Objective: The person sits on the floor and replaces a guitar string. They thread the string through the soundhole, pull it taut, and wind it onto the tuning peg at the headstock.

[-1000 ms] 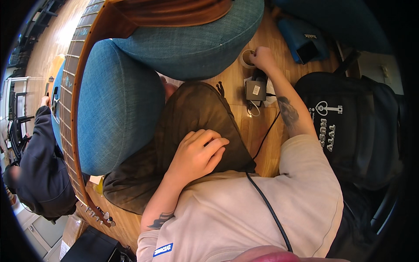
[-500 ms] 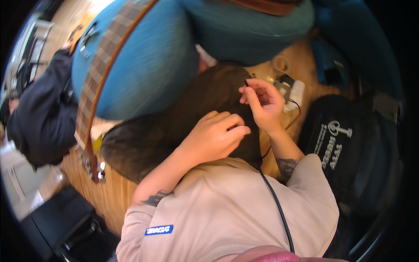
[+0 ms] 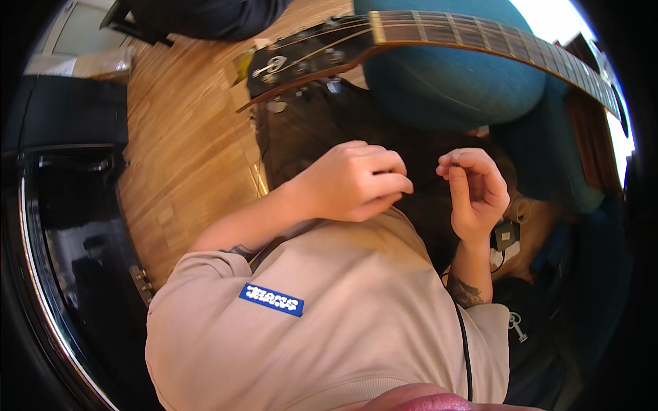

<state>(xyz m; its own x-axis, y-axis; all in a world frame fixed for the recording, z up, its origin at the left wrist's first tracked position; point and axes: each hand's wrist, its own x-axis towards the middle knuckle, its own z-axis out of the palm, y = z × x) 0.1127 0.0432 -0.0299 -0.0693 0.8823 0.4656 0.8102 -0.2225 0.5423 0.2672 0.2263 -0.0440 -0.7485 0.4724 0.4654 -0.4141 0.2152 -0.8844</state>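
My left hand [image 3: 358,182] is over my lap, back up, with its fingers loosely curled in; whether they hold anything is hidden. To its right, my right hand [image 3: 478,193] is raised palm inward, thumb and fingertips pinched together on a small dark piece [image 3: 456,166]. Most of that piece is covered, so its kind does not show. A gap separates the two hands. Beyond them a guitar's black headstock [image 3: 312,56] with metal tuners reaches over my dark trousers [image 3: 301,130]. Its fretted neck [image 3: 473,38] runs off to the right, and neither hand touches it.
Teal rounded seats [image 3: 439,85] stand beneath and beside the neck. Glossy black furniture [image 3: 75,212] is at the left, beside the wooden floor [image 3: 175,137]. A black cable [image 3: 465,349] hangs down my shirt. A dark box [image 3: 506,236] and a black bag [image 3: 531,335] are at the right.
The view has swung left, so the guitar headstock now lies ahead of my hands and the co-worker is mostly out of sight. My hands keep nearly the same pose, right one still pinching.
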